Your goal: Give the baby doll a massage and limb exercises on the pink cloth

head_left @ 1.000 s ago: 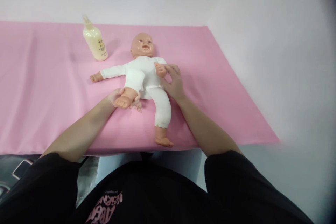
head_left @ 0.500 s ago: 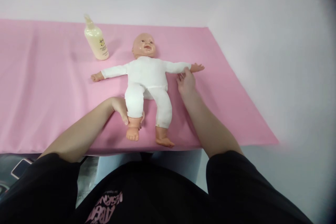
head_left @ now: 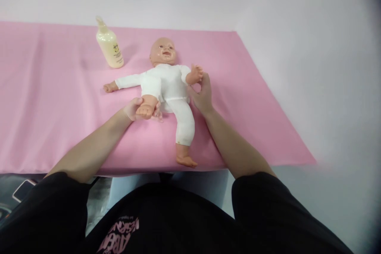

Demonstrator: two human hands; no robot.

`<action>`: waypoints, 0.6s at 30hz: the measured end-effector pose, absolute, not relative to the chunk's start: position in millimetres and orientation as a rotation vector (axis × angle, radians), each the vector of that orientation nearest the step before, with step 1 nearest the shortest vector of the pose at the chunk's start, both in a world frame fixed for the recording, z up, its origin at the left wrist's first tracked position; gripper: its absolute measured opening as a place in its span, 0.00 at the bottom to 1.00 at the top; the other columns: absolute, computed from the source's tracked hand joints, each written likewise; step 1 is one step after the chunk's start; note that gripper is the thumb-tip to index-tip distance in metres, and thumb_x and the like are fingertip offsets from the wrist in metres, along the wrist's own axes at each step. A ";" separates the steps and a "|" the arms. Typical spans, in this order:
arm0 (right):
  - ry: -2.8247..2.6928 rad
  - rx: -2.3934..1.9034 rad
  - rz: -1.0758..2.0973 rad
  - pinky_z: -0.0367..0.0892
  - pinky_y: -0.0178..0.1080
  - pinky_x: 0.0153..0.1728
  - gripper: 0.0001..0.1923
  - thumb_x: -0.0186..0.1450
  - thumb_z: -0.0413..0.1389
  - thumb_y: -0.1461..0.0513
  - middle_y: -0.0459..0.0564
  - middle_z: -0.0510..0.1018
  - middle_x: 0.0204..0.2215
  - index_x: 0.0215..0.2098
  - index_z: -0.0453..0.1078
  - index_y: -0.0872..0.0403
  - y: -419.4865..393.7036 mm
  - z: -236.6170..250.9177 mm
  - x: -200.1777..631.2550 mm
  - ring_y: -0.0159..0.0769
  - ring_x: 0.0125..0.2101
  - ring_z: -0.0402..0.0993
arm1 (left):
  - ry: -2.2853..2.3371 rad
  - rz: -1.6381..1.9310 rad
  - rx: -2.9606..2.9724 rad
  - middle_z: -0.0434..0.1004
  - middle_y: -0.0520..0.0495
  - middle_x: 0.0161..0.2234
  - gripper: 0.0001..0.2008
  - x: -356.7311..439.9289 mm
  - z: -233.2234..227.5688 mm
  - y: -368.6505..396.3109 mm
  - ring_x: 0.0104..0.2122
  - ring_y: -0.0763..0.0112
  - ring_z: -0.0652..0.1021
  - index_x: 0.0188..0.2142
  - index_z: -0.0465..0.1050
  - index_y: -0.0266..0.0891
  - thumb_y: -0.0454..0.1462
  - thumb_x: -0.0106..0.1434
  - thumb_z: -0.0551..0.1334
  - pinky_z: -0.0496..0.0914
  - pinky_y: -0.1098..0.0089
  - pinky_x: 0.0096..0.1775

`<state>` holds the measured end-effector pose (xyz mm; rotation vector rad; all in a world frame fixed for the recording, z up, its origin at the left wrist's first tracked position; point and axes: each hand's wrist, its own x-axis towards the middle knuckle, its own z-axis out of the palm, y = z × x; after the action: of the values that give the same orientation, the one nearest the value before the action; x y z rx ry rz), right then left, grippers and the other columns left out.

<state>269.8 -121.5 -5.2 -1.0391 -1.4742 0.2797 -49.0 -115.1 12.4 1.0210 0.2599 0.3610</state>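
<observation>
Both forearms reach forward from short black sleeves, bare from above the elbow, and converge toward the middle of the view. The left hand [head_left: 135,109] sits at the end of an arm that runs up and to the right; its wrist is nearly straight, the palm faces inward and upward, and its fingers [head_left: 156,114] are curled in a cupping hold, thumb on top. The right hand [head_left: 203,96] sits farther forward than the left, on an arm that slants up and to the left. Its back faces the camera, the wrist slightly bent, the fingers raised and pinched together at their tips.
</observation>
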 end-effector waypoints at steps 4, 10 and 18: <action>-1.728 -0.990 0.058 0.74 0.62 0.67 0.18 0.73 0.65 0.51 0.52 0.83 0.56 0.60 0.77 0.41 -125.5 -4.5 268.4 0.52 0.59 0.80 | 0.300 0.416 0.938 0.85 0.44 0.30 0.29 -43.1 18.5 -115.0 0.41 0.47 0.89 0.43 0.81 0.37 0.60 0.59 0.75 0.79 0.44 0.58; -1.884 -1.120 0.054 0.69 0.65 0.72 0.20 0.74 0.64 0.54 0.54 0.80 0.59 0.63 0.78 0.40 -127.8 -3.9 266.3 0.55 0.64 0.76 | 0.327 0.405 0.907 0.91 0.40 0.38 0.26 -39.4 12.6 -114.0 0.41 0.51 0.91 0.46 0.85 0.35 0.54 0.60 0.78 0.80 0.52 0.56; -1.720 -1.043 0.144 0.73 0.63 0.69 0.19 0.73 0.64 0.50 0.53 0.81 0.57 0.61 0.77 0.40 -121.1 -7.5 266.5 0.53 0.61 0.78 | 0.262 0.226 1.044 0.91 0.38 0.39 0.36 -49.6 15.5 -115.2 0.43 0.49 0.90 0.48 0.82 0.36 0.61 0.53 0.81 0.81 0.53 0.54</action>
<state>266.5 -121.1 -7.5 -1.0432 -1.7201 0.1438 -49.6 -115.2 15.5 1.0442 0.2625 0.2256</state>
